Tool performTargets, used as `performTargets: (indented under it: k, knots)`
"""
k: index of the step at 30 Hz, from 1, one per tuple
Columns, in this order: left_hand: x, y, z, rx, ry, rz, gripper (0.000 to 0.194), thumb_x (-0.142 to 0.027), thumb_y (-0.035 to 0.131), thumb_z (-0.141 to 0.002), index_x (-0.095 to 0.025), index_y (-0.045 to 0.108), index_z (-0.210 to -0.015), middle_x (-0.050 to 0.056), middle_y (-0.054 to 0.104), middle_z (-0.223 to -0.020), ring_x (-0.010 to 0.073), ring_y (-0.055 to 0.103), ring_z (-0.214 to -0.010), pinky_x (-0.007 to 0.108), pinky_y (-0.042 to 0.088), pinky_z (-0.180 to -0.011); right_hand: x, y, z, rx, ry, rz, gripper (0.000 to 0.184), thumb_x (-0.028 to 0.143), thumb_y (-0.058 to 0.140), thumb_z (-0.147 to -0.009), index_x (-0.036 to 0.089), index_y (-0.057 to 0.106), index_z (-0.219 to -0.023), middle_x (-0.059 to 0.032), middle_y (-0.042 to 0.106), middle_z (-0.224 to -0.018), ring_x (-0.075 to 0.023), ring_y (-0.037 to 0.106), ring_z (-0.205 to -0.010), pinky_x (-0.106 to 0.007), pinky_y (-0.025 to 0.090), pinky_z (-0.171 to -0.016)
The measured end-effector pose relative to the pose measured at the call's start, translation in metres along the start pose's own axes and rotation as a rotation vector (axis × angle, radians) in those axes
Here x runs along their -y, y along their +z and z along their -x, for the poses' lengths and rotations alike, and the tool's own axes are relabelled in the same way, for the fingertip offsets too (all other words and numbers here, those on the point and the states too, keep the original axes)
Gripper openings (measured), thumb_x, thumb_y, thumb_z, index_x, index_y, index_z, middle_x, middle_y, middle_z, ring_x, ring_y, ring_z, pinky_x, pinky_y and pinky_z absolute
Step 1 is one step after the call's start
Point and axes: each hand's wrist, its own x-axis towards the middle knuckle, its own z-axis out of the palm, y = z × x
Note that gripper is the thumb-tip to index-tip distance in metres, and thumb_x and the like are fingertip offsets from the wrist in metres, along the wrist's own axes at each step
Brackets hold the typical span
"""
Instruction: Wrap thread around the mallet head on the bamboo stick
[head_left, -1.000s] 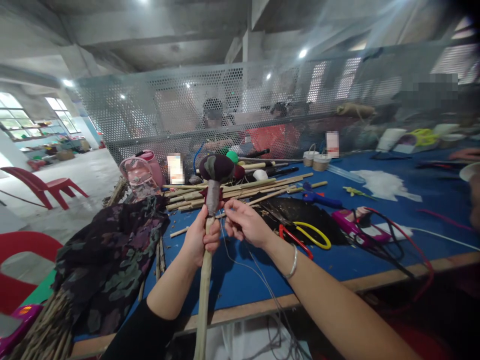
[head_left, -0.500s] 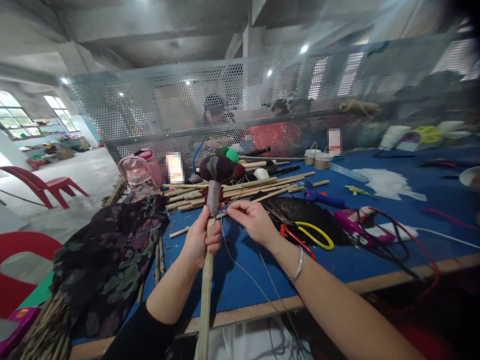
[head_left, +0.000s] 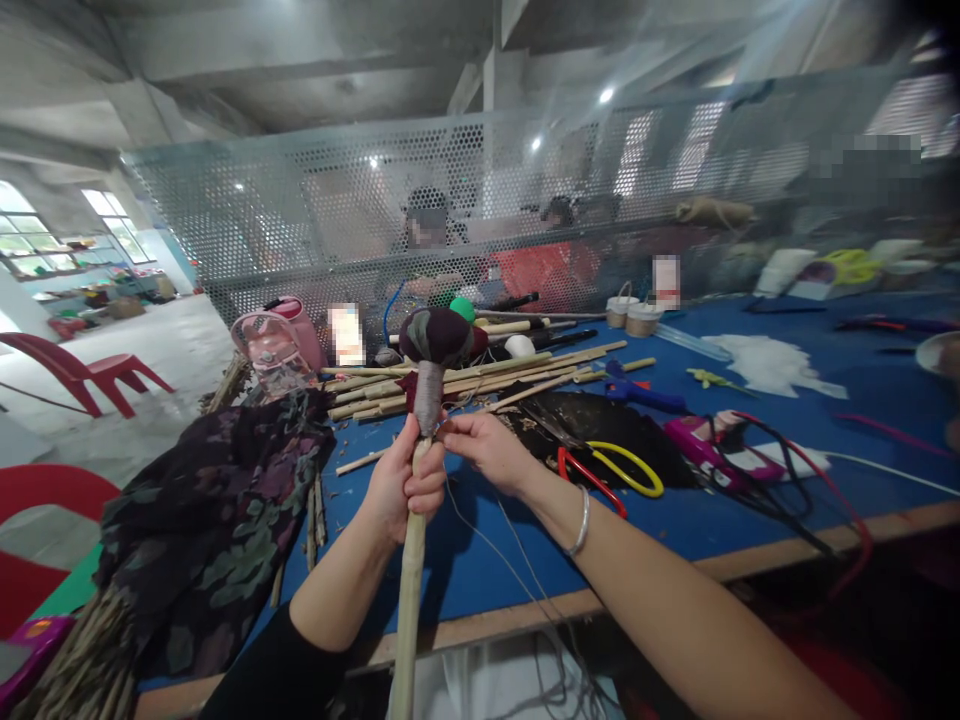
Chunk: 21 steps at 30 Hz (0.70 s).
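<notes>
Stick (head_left: 409, 600) is clenched in left hand (head_left: 397, 482), over table (head_left: 705, 530); thread (head_left: 429, 397) is seemingly pinched by right fingertips (head_left: 448, 432). Wrap could be slackened if tension is lost; loose strands could be snagged by nearby scissors (head_left: 581, 444). Pinch point is partly hidden; stick's lower end is cut off.

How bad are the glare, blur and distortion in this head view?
Head view: left hand and right hand fairly clear, thread faint; head view: windows washed out, mesh screen hazy toward the right; head view: top right corner dark, wide-angle stretching near the edges.
</notes>
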Motion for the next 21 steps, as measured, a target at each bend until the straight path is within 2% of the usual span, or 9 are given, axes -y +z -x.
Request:
performTargets:
  k: [4,7,10,12,14,17,19,21]
  knots:
    - [0.0,-0.001,-0.002,-0.01,-0.061,0.053,0.056,-0.053,0.021,-0.088,-0.015,0.035,-0.05,-0.009,0.012,-0.04,0.0002,0.007,-0.027,0.009,0.014,-0.024,-0.012,-0.002,-0.002,-0.014,0.051,-0.041,0.019,0.031,0.064,-0.065,0.013,0.062,-0.073,-0.0012,0.06,-0.07,-0.0126,0.049,-0.065,-0.026,0.036,-0.064]
    - [-0.001,-0.001,-0.003,-0.041,0.017,0.025,0.048,-0.048,0.024,-0.09,-0.014,0.049,-0.068,-0.009,0.023,-0.043,0.0003,0.01,-0.028,0.009,0.013,-0.024,-0.019,-0.003,-0.004,-0.058,0.054,0.014,0.018,0.03,0.063,-0.066,0.013,0.059,-0.069,0.0,0.058,-0.065,-0.0114,0.047,-0.06,-0.025,0.036,-0.062]
    - [-0.001,-0.002,-0.004,-0.052,0.088,-0.085,0.041,-0.046,0.027,-0.089,-0.015,0.05,-0.079,-0.007,0.033,-0.048,0.0003,0.013,-0.028,0.009,0.014,-0.024,-0.02,-0.003,-0.005,-0.052,0.028,0.07,0.013,0.028,0.058,-0.068,0.015,0.057,-0.07,0.001,0.056,-0.064,-0.011,0.046,-0.058,-0.025,0.036,-0.061]
    - [-0.001,-0.004,-0.005,-0.066,0.114,-0.162,0.038,-0.047,0.03,-0.088,-0.016,0.049,-0.078,-0.007,0.036,-0.048,0.0005,0.015,-0.029,0.01,0.015,-0.025,-0.016,-0.005,-0.004,-0.089,-0.032,0.112,0.013,0.024,0.055,-0.069,0.016,0.057,-0.078,0.0008,0.055,-0.068,-0.0116,0.047,-0.061,-0.026,0.037,-0.062]
    - [0.001,-0.005,-0.005,-0.081,0.125,-0.219,0.036,-0.049,0.033,-0.087,-0.017,0.047,-0.078,-0.006,0.038,-0.048,0.0009,0.016,-0.029,0.01,0.016,-0.026,-0.009,-0.007,-0.001,-0.211,-0.143,0.187,0.017,0.021,0.053,-0.069,0.017,0.056,-0.086,0.0001,0.055,-0.073,-0.0123,0.048,-0.065,-0.026,0.038,-0.064]
    - [0.007,-0.004,-0.004,-0.115,0.108,-0.295,0.04,-0.054,0.038,-0.083,-0.016,0.046,-0.072,-0.006,0.04,-0.048,0.0008,0.017,-0.029,0.011,0.016,-0.026,0.0,-0.007,0.003,-0.356,-0.311,0.4,0.012,0.024,0.056,-0.072,0.017,0.054,-0.081,-0.0008,0.053,-0.076,-0.0134,0.048,-0.071,-0.026,0.038,-0.067]
    - [0.01,-0.001,-0.003,-0.162,0.088,-0.35,0.047,-0.058,0.04,-0.08,-0.015,0.045,-0.064,-0.005,0.039,-0.046,0.0007,0.018,-0.029,0.012,0.016,-0.027,0.004,-0.005,0.006,-0.344,-0.353,0.528,0.015,0.029,0.062,-0.07,0.017,0.053,-0.073,0.0,0.052,-0.071,-0.0134,0.047,-0.069,-0.026,0.038,-0.066]
    - [0.012,0.001,-0.003,-0.195,0.074,-0.395,0.052,-0.062,0.041,-0.077,-0.014,0.042,-0.056,-0.005,0.036,-0.042,0.0008,0.02,-0.028,0.013,0.016,-0.027,0.007,-0.002,0.007,-0.294,-0.337,0.562,0.019,0.032,0.064,-0.069,0.017,0.053,-0.069,0.001,0.052,-0.067,-0.0128,0.047,-0.065,-0.025,0.038,-0.064]
